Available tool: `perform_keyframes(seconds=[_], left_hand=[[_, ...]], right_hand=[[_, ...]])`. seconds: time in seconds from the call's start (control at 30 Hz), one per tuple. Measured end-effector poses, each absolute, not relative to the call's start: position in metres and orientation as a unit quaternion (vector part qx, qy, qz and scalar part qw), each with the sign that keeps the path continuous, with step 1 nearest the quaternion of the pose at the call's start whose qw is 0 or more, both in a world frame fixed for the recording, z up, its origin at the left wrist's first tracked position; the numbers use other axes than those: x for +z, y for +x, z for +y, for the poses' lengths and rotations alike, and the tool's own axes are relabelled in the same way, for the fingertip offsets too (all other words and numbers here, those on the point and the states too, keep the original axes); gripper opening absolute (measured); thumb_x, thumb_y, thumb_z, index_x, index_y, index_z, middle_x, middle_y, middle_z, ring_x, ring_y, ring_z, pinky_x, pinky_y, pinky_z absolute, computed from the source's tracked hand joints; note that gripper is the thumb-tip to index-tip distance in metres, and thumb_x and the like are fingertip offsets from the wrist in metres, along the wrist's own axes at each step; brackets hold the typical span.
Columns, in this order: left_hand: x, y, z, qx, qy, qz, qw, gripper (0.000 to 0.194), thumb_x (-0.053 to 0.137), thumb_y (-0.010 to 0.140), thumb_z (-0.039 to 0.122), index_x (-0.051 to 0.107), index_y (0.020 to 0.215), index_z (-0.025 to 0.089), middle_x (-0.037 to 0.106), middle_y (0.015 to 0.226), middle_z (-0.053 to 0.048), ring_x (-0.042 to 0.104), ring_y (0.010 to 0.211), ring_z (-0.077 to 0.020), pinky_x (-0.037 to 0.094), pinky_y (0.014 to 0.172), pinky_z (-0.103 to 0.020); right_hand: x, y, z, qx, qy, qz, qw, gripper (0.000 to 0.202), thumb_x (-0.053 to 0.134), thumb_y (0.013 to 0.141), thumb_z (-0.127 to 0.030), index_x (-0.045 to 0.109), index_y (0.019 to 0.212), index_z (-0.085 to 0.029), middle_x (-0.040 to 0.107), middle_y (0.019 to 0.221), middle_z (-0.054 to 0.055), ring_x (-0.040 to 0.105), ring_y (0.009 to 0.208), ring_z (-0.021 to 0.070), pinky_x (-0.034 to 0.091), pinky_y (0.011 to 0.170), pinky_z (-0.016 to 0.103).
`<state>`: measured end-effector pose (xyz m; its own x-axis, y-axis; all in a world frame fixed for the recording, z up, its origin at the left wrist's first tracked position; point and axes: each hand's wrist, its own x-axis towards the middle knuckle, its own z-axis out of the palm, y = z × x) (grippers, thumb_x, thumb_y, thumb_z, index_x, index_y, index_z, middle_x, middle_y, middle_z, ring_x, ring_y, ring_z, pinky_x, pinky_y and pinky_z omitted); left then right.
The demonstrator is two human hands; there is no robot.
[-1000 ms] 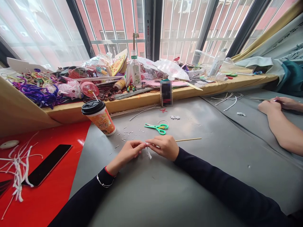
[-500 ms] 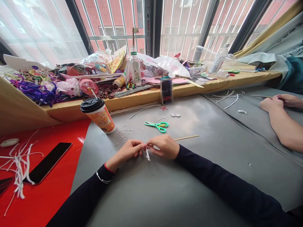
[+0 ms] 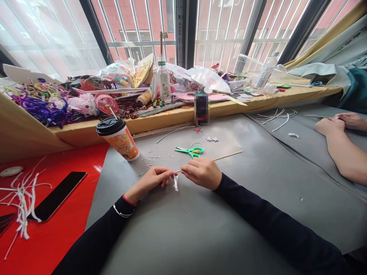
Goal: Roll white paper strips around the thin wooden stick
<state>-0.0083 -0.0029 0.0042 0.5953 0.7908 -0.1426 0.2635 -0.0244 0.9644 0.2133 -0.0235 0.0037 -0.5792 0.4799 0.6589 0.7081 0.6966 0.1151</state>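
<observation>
My left hand [image 3: 153, 179] is closed in a pinch at the left end of a thin beige stick [image 3: 228, 155], where a short white strip [image 3: 176, 183] hangs down. My right hand [image 3: 203, 172] grips the same stick a little further along, and its far part sticks out to the right behind the knuckles. The fingertips partly hide the join between strip and stick. Just beyond the hands lie green-handled scissors [image 3: 190, 151] and scattered white scraps [image 3: 156, 158].
A lidded paper cup [image 3: 120, 141] stands at the left on the grey table cover [image 3: 183, 236]. Left of it, a phone [image 3: 59, 194] and white strips [image 3: 23, 202] lie on red. A clutter-filled ledge [image 3: 160, 124] runs behind. Another person's hands [image 3: 335, 124] work at right.
My right hand has shifted slightly right, and the stick now shows between both hands. My left hand and the white strip have moved a little left.
</observation>
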Motion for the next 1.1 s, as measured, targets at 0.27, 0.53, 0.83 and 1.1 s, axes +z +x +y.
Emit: perform_keyframes(seconds=[0.27, 0.53, 0.83, 1.1], left_hand=[[0.006, -0.013, 0.002, 0.179, 0.741, 0.392, 0.515, 0.041, 0.044, 0.084, 0.048, 0.065, 0.088, 0.013, 0.053, 0.059, 0.001, 0.043, 0.048, -0.0074, 0.033, 0.047, -0.019], [0.014, -0.014, -0.001, 0.174, 0.796, 0.358, 0.457, 0.035, 0.045, 0.085, 0.042, 0.065, 0.085, 0.013, 0.055, 0.067, 0.0, 0.047, 0.054, -0.0078, 0.037, 0.051, -0.019], [0.007, -0.017, 0.001, 0.203, 0.768, 0.356, 0.493, 0.033, 0.052, 0.083, 0.037, 0.062, 0.106, 0.015, 0.061, 0.075, -0.003, 0.052, 0.058, -0.0095, 0.041, 0.052, -0.019], [0.006, -0.016, 0.0, 0.246, 0.771, 0.348, 0.474, 0.026, 0.057, 0.08, 0.033, 0.066, 0.096, 0.015, 0.064, 0.076, -0.003, 0.055, 0.061, -0.0099, 0.046, 0.059, -0.02]], right_hand=[[0.002, 0.211, -0.024, -0.215, -0.327, -0.872, 0.294, 0.024, 0.043, 0.09, -0.03, 0.063, 0.08, -0.022, 0.053, 0.062, -0.001, 0.041, 0.061, 0.0094, 0.022, 0.058, 0.027], [-0.002, 0.21, -0.024, -0.198, -0.325, -0.876, 0.296, 0.022, 0.043, 0.089, -0.03, 0.062, 0.081, -0.021, 0.053, 0.062, -0.002, 0.042, 0.061, 0.0091, 0.021, 0.057, 0.026], [-0.003, 0.212, -0.024, -0.171, -0.345, -0.874, 0.296, 0.023, 0.043, 0.089, -0.032, 0.062, 0.082, -0.021, 0.054, 0.062, -0.002, 0.041, 0.059, 0.0089, 0.021, 0.057, 0.025], [-0.002, 0.211, -0.025, -0.167, -0.344, -0.874, 0.3, 0.023, 0.044, 0.088, -0.032, 0.062, 0.082, -0.021, 0.054, 0.062, -0.002, 0.041, 0.058, 0.0086, 0.023, 0.056, 0.025]])
